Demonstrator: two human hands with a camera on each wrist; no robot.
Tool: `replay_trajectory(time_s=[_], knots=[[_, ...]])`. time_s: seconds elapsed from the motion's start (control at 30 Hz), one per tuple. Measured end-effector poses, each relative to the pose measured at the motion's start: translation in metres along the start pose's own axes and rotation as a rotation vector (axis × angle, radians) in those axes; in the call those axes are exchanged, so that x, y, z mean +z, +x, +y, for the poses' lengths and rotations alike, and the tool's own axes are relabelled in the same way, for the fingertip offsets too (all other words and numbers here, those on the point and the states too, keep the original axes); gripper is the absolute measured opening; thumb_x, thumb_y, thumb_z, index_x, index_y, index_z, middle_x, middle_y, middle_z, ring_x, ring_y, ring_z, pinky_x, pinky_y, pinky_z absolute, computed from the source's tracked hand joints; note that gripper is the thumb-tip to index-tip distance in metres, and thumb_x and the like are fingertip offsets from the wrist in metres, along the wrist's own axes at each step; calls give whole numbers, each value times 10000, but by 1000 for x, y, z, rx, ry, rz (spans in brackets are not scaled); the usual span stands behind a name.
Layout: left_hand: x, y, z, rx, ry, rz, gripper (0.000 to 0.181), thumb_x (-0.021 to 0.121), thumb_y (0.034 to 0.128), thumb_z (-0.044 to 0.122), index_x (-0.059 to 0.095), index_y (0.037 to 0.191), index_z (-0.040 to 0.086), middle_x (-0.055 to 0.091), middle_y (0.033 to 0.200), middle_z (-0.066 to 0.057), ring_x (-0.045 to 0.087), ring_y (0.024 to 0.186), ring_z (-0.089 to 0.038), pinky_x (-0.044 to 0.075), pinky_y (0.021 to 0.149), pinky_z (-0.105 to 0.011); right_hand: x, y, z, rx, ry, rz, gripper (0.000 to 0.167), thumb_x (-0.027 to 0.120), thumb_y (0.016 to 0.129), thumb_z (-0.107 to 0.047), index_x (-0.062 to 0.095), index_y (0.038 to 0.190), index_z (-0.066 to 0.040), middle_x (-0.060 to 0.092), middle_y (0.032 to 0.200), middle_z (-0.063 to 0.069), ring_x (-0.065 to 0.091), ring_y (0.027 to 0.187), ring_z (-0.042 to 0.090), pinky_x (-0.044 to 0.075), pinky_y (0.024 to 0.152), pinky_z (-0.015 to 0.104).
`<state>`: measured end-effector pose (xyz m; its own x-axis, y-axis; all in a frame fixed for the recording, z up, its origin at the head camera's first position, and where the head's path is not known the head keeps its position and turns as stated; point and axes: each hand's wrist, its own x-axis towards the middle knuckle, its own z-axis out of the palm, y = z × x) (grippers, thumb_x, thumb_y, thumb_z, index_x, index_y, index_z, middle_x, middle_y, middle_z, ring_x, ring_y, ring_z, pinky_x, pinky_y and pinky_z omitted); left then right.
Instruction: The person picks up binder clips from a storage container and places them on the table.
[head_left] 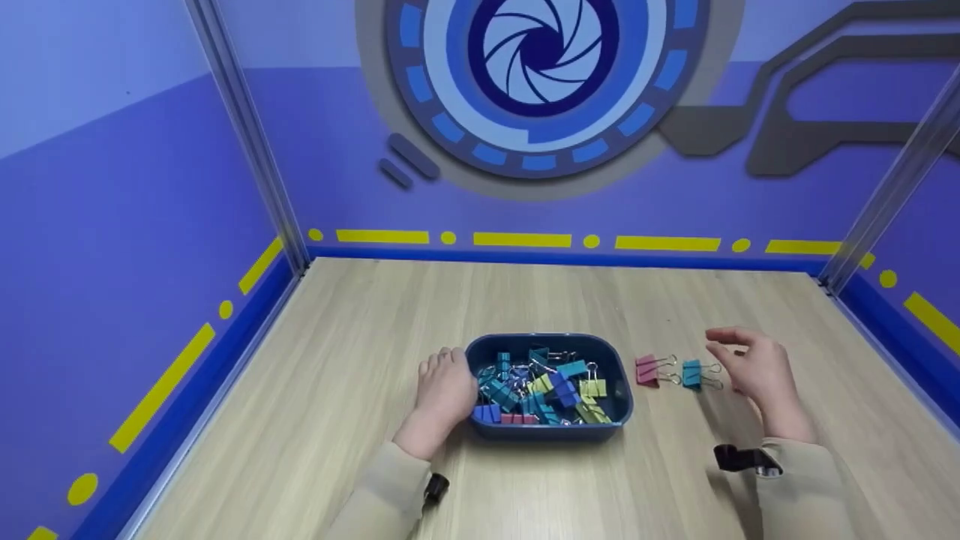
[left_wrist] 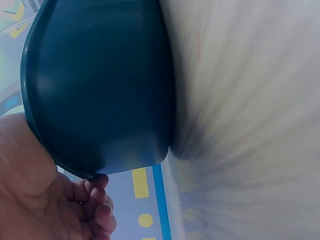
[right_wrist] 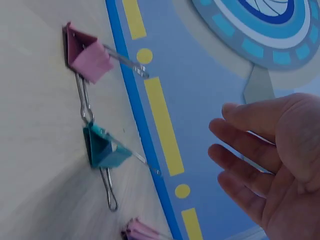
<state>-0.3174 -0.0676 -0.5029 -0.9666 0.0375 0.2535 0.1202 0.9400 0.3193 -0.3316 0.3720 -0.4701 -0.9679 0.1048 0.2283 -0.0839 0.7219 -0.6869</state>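
Observation:
A dark blue plastic box (head_left: 551, 432) holds many binder clips (head_left: 564, 390) in teal, blue, yellow-green and red. My left hand (head_left: 444, 386) grips its left rim; in the left wrist view, the fingers (left_wrist: 102, 212) curl by the rim's corner. To the right of the box, a pink binder clip (head_left: 647, 371) and a teal binder clip (head_left: 691, 374) stand in a row. My right hand (head_left: 761, 371) is raised just right of them, fingers apart and holding nothing. Another pink clip (right_wrist: 140, 230) shows partly at the bottom of the right wrist view.
A light wood-grain tabletop (head_left: 375, 315) lies under everything. Blue printed panels (head_left: 330, 165) with yellow dashes wall in the back and both sides, joined by metal corner posts (head_left: 251, 127). Black camera mounts (head_left: 739, 457) sit at the wrists.

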Motion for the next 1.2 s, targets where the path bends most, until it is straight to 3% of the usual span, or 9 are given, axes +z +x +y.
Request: replay_trajectory(time_s=[0.1,0.2,0.33,0.4,0.5,0.63,0.87,1.2], knots=[[1,0,1,-3,-7,-16,278,611,941,152,589,1131,-50,622,1065,-186,569,1023,-360,411,899,-465,7,-2,-11,-62,10,-2,328,644,1006,-249,701,1253,-40,682,1262,243,709,986,341,486,618,130],[1,0,2,-4,-10,-33,301,623,952,160,586,1156,-58,622,1082,-194,566,1034,-363,412,911,-471,17,-5,-27,-112,56,-45,284,670,988,-183,717,1232,-44,708,1240,214,694,1121,392,446,769,47],[2,0,2,-5,2,-27,301,638,954,168,591,1153,-52,622,1063,-183,563,1008,-346,415,894,-462,36,-7,-56,-190,163,-150,241,678,952,-41,731,1187,-20,724,1211,209,716,1088,370,515,789,109],[2,0,2,0,7,-19,294,639,952,167,593,1144,-50,620,1050,-180,562,992,-343,415,883,-458,47,-8,-71,-214,211,-217,237,682,936,-7,742,1164,-27,734,1192,203,739,1017,330,558,719,176],[2,0,1,11,4,-11,299,645,947,165,595,1143,-55,622,1042,-185,566,987,-349,418,877,-461,65,-11,-91,-273,235,-326,242,678,928,5,755,1146,-66,745,1176,166,736,981,257,577,726,219],[3,-1,1,3,1,-15,317,650,949,173,595,1158,-59,626,1060,-193,570,1012,-362,421,889,-468,89,-13,-114,-404,245,-458,260,678,923,13,764,1132,-117,753,1161,106,727,1024,260,576,855,240],[-1,1,0,2,13,-11,281,634,947,170,597,1122,-46,625,1048,-187,571,1003,-357,419,871,-462,138,-13,-154,-668,116,-622,313,688,899,54,782,1129,-137,772,1146,-6,717,1107,192,564,967,385],[-2,0,-1,13,16,1,252,622,936,157,600,1088,-43,624,1014,-187,579,966,-356,430,849,-460,168,-16,-167,-807,-104,-704,442,606,825,202,792,1097,-93,782,1113,34,727,1091,196,569,953,384]])
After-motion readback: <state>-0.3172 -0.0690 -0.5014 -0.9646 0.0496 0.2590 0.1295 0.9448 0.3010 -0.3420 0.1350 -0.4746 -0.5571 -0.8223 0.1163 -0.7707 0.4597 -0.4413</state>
